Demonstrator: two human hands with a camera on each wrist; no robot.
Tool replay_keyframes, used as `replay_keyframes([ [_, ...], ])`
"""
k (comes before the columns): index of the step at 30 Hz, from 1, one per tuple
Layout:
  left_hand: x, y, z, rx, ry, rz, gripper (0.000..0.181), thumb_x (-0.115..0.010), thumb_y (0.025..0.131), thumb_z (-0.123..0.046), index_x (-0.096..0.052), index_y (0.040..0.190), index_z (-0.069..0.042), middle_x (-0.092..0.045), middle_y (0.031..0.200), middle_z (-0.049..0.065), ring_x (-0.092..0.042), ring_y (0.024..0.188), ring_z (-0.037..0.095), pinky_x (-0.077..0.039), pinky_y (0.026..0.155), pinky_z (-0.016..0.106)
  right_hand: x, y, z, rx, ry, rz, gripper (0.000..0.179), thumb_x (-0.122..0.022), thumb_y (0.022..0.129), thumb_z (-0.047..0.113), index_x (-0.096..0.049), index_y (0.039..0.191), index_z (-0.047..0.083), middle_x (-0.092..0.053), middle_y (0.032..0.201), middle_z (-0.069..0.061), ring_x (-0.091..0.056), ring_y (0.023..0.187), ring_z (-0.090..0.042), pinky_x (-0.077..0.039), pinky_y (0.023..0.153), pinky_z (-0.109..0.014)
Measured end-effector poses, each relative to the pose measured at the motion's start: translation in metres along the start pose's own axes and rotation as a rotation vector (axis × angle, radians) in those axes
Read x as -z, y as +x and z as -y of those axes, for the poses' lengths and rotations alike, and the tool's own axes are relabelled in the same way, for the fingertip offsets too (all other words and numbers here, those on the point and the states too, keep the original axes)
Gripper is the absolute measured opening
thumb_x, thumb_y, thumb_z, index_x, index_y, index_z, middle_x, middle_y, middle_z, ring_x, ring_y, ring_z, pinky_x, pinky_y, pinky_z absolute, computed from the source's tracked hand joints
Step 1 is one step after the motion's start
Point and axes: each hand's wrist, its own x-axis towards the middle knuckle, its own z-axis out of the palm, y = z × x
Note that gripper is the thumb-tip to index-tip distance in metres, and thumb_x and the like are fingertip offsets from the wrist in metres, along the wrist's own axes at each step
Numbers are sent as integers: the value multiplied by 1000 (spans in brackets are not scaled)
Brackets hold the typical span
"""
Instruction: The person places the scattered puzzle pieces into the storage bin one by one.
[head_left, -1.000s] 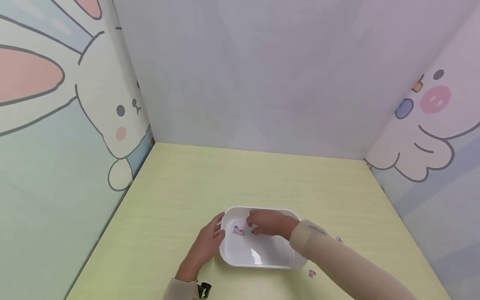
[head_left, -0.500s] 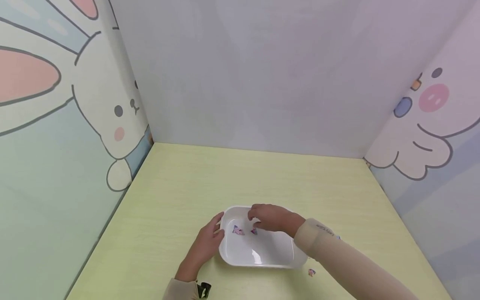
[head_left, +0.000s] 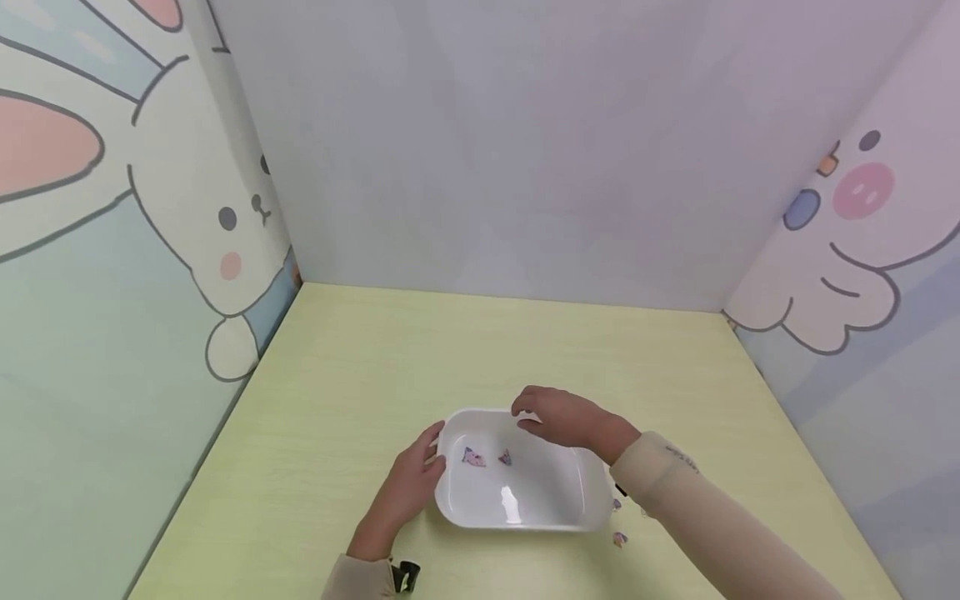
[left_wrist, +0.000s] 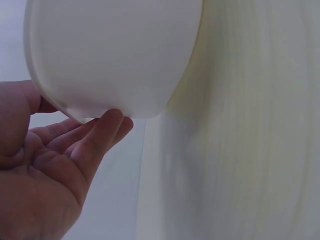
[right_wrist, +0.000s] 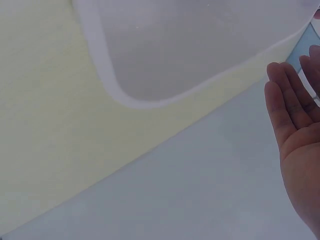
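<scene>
A white rectangular tray point(head_left: 543, 500) with rounded corners stands on the table. My left hand point(head_left: 408, 483) holds its left end, the fingers against the outer wall point(left_wrist: 112, 65) in the left wrist view and the thumb by the rim. Inside the tray lie a larger pink-and-blue printed piece point(head_left: 474, 457) and a smaller one point(head_left: 506, 457), apart from each other. My right hand point(head_left: 564, 417) hovers above the tray's far rim, fingers loosely bent with nothing seen between them. In the right wrist view that hand point(right_wrist: 300, 130) is apart from the tray.
Small printed pieces point(head_left: 620, 539) lie on the pale yellow table point(head_left: 375, 358) right of the tray, partly hidden by the right sleeve point(head_left: 697, 500). A grey wall point(head_left: 480, 167) stands behind. Walls with cartoon animals flank the table.
My right hand has let go of the smaller printed piece inside the tray and risen away, up and to the right. The left hand still holds the tray's end.
</scene>
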Motion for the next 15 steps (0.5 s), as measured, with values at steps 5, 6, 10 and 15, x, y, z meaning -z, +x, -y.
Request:
replay_keyframes([
  [5, 0, 0, 0, 8, 13, -6, 51, -48, 99, -9, -36, 149, -4, -45, 142, 26, -53, 121, 40, -49, 93, 50, 4, -8, -7, -18, 21, -23, 19, -62, 95, 11, -67, 112, 4, -61, 109, -2, -60, 98, -20, -51, 86, -37],
  [6, 0, 0, -1, 11, 18, -7, 52, -49, 99, -9, -36, 149, -4, -45, 142, 26, -53, 121, 40, -49, 93, 51, 5, -9, -8, -20, 23, -27, 18, -62, 95, 10, -67, 112, 4, -61, 109, -2, -60, 97, -20, -51, 85, -37],
  [10, 0, -1, -2, 19, 21, -7, 52, -49, 99, -10, -36, 149, -4, -44, 143, 26, -52, 121, 40, -48, 94, 51, 7, -14, -14, -24, 23, -47, 17, -63, 95, 9, -67, 111, 4, -61, 107, -2, -60, 95, -20, -51, 82, -37],
  [15, 0, -1, -1, 27, 20, -6, 52, -49, 99, -11, -36, 149, -5, -43, 144, 24, -52, 122, 40, -48, 95, 51, 13, -25, -20, -47, 7, -92, 16, -64, 94, 8, -67, 109, 3, -62, 105, -3, -61, 96, -22, -52, 82, -38],
])
